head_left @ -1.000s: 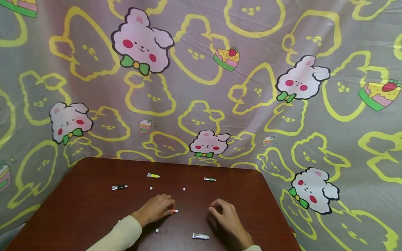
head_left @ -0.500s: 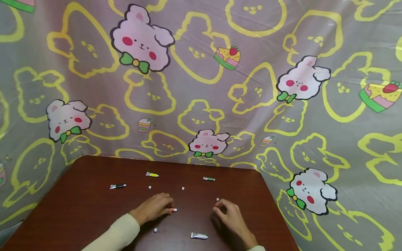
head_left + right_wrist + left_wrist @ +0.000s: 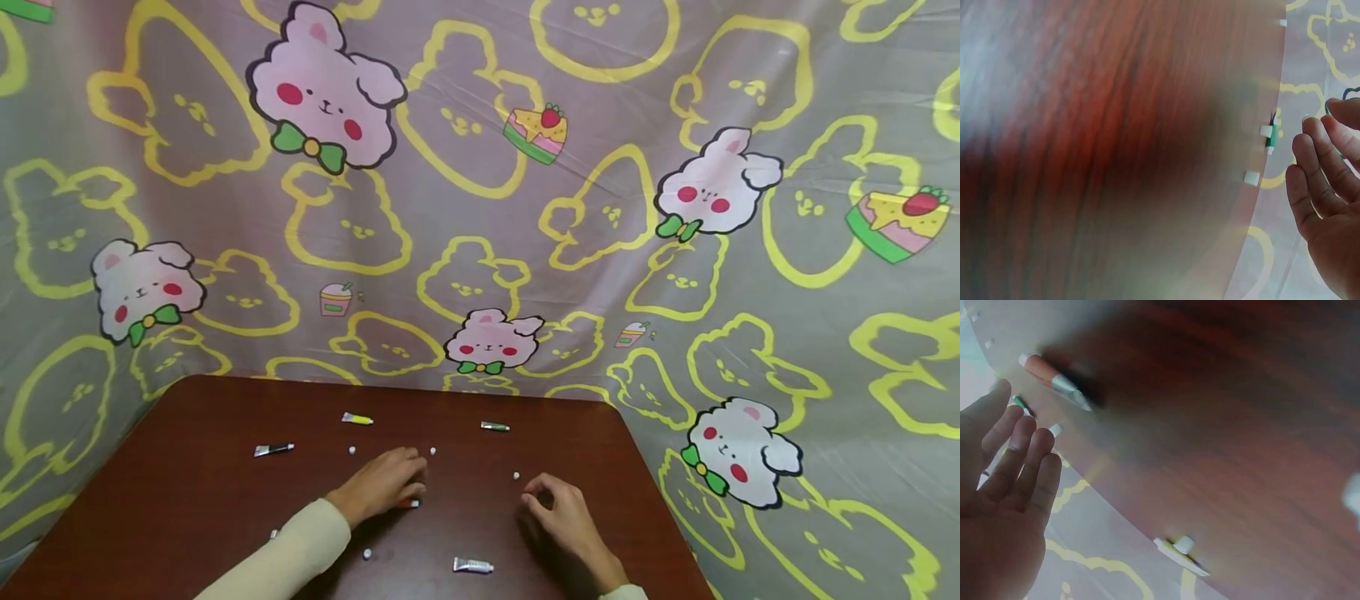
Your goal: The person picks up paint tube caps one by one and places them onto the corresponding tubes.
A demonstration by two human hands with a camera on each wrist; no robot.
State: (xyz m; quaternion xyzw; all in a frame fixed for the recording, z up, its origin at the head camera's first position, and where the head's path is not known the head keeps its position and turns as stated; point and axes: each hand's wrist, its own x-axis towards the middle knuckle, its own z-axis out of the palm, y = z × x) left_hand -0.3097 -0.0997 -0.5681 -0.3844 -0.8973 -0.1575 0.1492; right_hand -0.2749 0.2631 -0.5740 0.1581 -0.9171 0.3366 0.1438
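In the head view my left hand point(image 3: 386, 481) is just above a small orange paint tube point(image 3: 409, 503) with a white cap end, and partly covers it. The left wrist view shows the same orange tube point(image 3: 1044, 370) lying on the table apart from my fingertips, the fingers loosely extended and holding nothing. My right hand point(image 3: 562, 508) is low over the right side of the table, fingers loosely bent, with nothing seen between them. Just beyond its fingertips lies a small white cap point(image 3: 516, 476).
Around the brown table point(image 3: 210, 467) lie a black tube point(image 3: 273, 449), a yellow tube point(image 3: 358, 419), a green tube point(image 3: 495, 427) and a white tube point(image 3: 473, 566). Several white caps lie among them, one cap point(image 3: 367, 554) at the front. A patterned curtain point(image 3: 465, 208) hangs behind the table.
My left hand has let go of the orange tube and shifted slightly up and away. The right hand has moved right, leaving a white cap visible on the table. The head view has shifted slightly.
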